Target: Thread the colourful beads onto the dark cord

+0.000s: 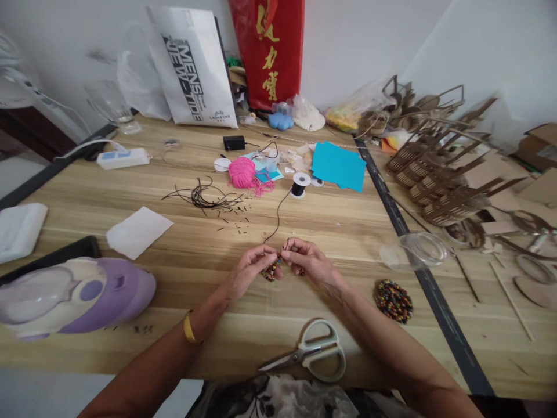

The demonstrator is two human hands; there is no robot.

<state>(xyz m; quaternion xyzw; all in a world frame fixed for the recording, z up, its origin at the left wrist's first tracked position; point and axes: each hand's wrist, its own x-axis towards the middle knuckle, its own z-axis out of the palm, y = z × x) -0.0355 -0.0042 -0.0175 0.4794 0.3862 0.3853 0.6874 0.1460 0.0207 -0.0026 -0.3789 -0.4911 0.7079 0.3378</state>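
Note:
Thumb and fingers of my left hand [250, 270] are pinched on a strand of small multicoloured beads [271, 271], part of which hangs below the fingertips. Close beside it, my right hand [312, 262] pinches a thin black cord [279, 220], whose short tip sticks up above the fingers. The cord runs back to a white spool [301, 180] wound with black. A few more beads peek out under my right fingers. The exact spot where cord and beads meet is hidden between the fingertips.
White-handled scissors [319, 350] lie near the front edge. A coil of beads [393, 301] sits to the right, a purple-and-white appliance [108, 293] to the left. Cut black cords [206, 197], pink yarn [242, 172] and blue sheets [339, 166] are farther back; woven baskets [439, 180] stand right.

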